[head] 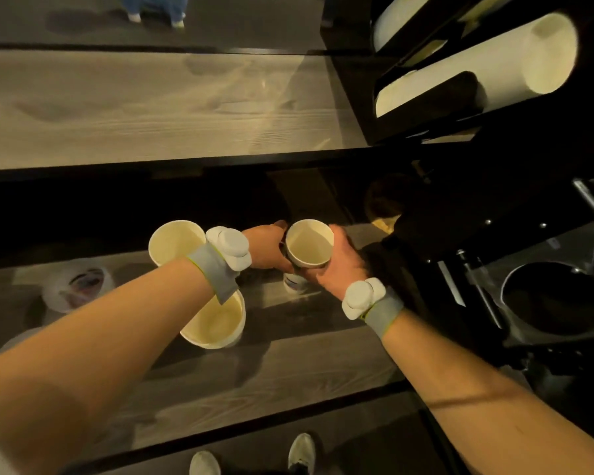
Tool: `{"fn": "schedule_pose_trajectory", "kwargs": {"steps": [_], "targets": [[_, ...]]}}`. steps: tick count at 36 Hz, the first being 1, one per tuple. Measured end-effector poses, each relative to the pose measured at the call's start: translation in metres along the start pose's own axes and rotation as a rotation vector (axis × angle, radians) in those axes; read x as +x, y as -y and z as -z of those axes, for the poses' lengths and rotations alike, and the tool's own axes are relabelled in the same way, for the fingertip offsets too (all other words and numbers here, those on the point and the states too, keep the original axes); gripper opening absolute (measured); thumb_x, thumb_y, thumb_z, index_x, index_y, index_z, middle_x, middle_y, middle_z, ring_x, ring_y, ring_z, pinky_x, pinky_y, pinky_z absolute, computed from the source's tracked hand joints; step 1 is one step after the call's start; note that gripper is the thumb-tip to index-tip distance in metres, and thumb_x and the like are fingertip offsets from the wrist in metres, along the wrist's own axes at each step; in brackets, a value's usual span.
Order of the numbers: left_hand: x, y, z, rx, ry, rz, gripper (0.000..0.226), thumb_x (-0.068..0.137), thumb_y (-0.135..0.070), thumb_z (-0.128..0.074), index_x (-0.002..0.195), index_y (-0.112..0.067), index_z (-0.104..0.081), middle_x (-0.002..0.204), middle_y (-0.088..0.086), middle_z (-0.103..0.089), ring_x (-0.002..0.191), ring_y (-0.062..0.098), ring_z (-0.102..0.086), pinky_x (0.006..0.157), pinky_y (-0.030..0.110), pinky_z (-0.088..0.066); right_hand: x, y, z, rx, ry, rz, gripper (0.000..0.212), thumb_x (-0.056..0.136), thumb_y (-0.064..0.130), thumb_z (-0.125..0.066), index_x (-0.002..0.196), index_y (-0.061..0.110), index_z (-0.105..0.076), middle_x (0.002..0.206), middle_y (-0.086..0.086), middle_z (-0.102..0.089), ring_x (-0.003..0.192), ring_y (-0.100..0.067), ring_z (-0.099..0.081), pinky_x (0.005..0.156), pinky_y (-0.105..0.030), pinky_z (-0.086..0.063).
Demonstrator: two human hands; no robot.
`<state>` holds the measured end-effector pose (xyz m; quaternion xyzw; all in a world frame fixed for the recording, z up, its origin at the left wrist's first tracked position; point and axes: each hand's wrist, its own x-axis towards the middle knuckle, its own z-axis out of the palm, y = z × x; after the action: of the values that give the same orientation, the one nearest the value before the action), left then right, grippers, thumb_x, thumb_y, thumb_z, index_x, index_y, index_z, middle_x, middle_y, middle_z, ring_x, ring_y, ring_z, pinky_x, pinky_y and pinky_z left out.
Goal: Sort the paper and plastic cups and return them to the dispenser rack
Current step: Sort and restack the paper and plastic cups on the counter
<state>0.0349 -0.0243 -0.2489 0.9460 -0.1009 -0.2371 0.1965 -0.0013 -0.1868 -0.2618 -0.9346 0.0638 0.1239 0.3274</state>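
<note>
right hand (336, 267) — curled round upright white paper cup (309, 244) | left hand (264, 249) — against the cup's left side; grip cannot be told

Held cup (309, 246): paper, matt cream inside, smooth rolled rim.
Far cup (176, 246): paper, matt, pale cream lining.
Near cup (216, 320): paper, the same matt cream inside.
Clear cup (78, 286): thin plastic, translucent, faintly glossy.
Counter top (151, 108): grey wood grain with a soft sheen.
Lower shelf (288, 365): darker wood grain, satin.
Left wristband (215, 272) and right wristband (383, 311): grey cloth, matt.
Left pod (228, 248) and right pod (359, 298): smooth white plastic.
Dispenser rack (426, 108): black, matt — material unclear.
Cup stack (477, 70): white paper, smooth.
Ring (515, 275): metal — bright, polished edge.
</note>
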Motion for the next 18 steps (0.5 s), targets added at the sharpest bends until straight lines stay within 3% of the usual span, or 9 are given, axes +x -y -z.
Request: {"fn": "schedule_pose_trajectory", "kwargs": {"steps": [5,11,16,18], "targets": [[0.001,0.005,-0.002,-0.036,0.013,-0.031,0.073,0.075,-0.044,-0.08,0.134,-0.016,-0.046,0.125,0.003,-0.061,0.111,0.023,-0.061,0.097,0.033,-0.049,0.003,-0.003,-0.002,0.029,-0.027,0.021,0.093,0.067,0.028,-0.087,0.142,0.026,-0.033,0.13,-0.005,-0.056,0.117,-0.027,-0.057,0.079,-0.027,-0.042],[0.001,0.006,-0.002,-0.109,0.057,-0.055,0.079,0.076,-0.047,-0.077,0.14,-0.016,-0.042,0.13,0.005,-0.057,0.116,0.023,-0.058,0.099,0.032,-0.046,-0.002,0.0,0.004,0.159,-0.043,0.092,0.093,0.065,0.03,-0.09,0.139,0.027,-0.033,0.117,0.005,-0.052,0.102,-0.013,-0.052,0.074,-0.026,-0.044],[-0.003,0.006,0.002,-0.249,0.037,-0.078,0.088,0.079,-0.032,-0.079,0.149,-0.021,-0.027,0.141,0.003,-0.051,0.125,0.023,-0.053,0.092,0.023,-0.038,-0.001,0.005,0.012,0.271,-0.051,0.141,0.087,0.067,0.026,-0.089,0.135,0.022,-0.035,0.115,0.007,-0.05,0.105,-0.01,-0.053,0.07,-0.009,-0.043],[-0.003,0.008,0.003,-0.291,0.033,-0.081,0.09,0.08,-0.03,-0.078,0.151,-0.022,-0.024,0.141,0.003,-0.051,0.125,0.022,-0.052,0.09,0.021,-0.036,0.0,0.008,0.015,0.289,-0.051,0.153,0.085,0.066,0.026,-0.089,0.132,0.022,-0.036,0.115,0.006,-0.051,0.106,-0.01,-0.053,0.073,-0.01,-0.044]]}}
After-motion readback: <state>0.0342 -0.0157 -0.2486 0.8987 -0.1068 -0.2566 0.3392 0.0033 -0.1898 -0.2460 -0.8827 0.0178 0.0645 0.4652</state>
